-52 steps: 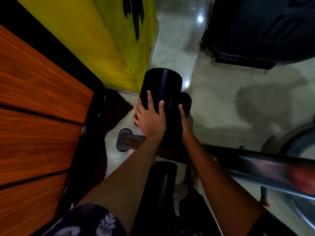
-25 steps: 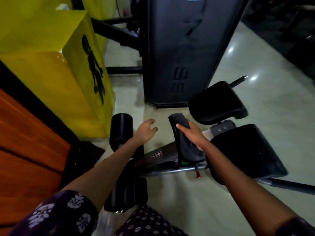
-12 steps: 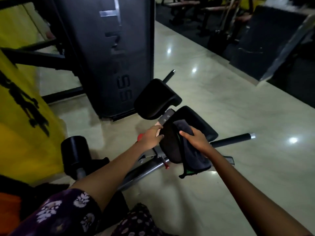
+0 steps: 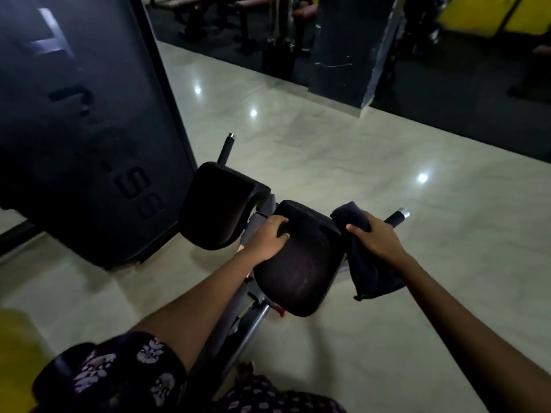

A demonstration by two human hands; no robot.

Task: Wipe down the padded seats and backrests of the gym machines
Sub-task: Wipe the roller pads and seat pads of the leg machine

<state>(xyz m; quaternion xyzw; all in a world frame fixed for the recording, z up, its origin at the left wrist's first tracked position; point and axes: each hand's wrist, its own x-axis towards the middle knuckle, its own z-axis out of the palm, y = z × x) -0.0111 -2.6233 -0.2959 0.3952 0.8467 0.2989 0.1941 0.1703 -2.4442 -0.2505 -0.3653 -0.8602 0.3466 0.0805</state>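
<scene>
The big dark weight-stack housing (image 4: 89,129) stands off to the left of the person's grip, and the near pad (image 4: 298,263) now sits between both hands, where half a second ago the cloth lay across it. The left hand (image 4: 268,236) clasps the pad's far edge, while the right hand (image 4: 377,236) clutches the dark cloth (image 4: 369,272) just off the pad's right side, hanging free; that stroke looks finished, with the far pad (image 4: 217,207) beyond the left hand likely next

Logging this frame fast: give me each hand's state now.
Left hand: grips the near pad at its left edge.
Right hand: holds the cloth beside the pad's right edge.
</scene>
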